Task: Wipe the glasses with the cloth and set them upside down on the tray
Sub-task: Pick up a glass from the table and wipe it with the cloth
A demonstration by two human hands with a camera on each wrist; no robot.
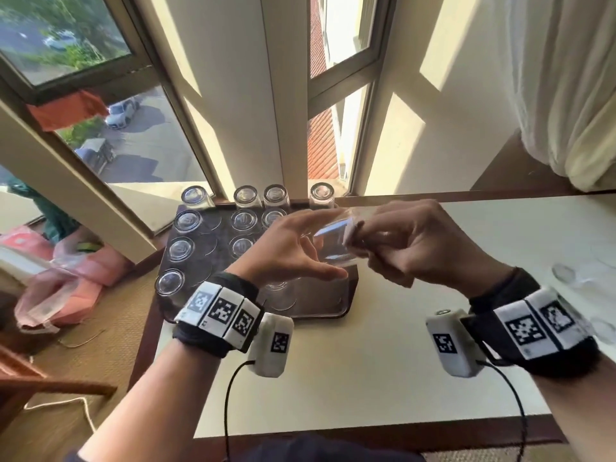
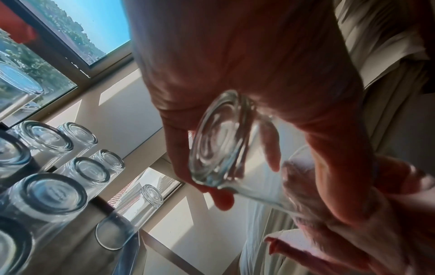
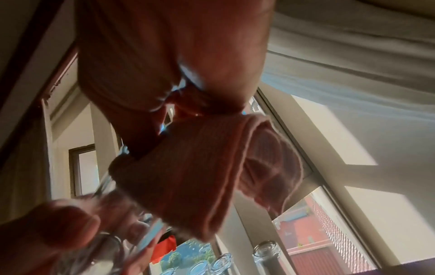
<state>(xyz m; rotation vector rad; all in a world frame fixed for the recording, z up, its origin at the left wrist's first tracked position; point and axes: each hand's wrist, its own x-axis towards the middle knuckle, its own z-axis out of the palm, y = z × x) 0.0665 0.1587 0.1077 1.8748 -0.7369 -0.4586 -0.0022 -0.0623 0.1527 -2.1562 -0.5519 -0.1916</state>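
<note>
My left hand [image 1: 311,245] grips a clear glass [image 1: 333,240] lying on its side above the tray's right half, thumb below and fingers over the top. In the left wrist view the glass [image 2: 223,145] shows its thick base toward the camera. My right hand [image 1: 383,243] pinches a folded pink cloth [image 1: 351,233] against the glass's open end. The right wrist view shows the cloth [image 3: 200,176] bunched under my fingers, the glass [image 3: 113,234] blurred below it. Part of the cloth [image 2: 303,188] sits inside the glass. Several glasses [image 1: 181,249] stand upside down on the dark tray [image 1: 213,265].
The tray lies at the far left of a white table [image 1: 366,378], against the window sill. One upturned glass [image 1: 321,195] stands just beyond the tray's far right corner. Two faint clear round shapes [image 1: 563,273] lie on the table's right side. A curtain [image 1: 566,95] hangs at right; pink bags [image 1: 66,281] lie on the floor at left.
</note>
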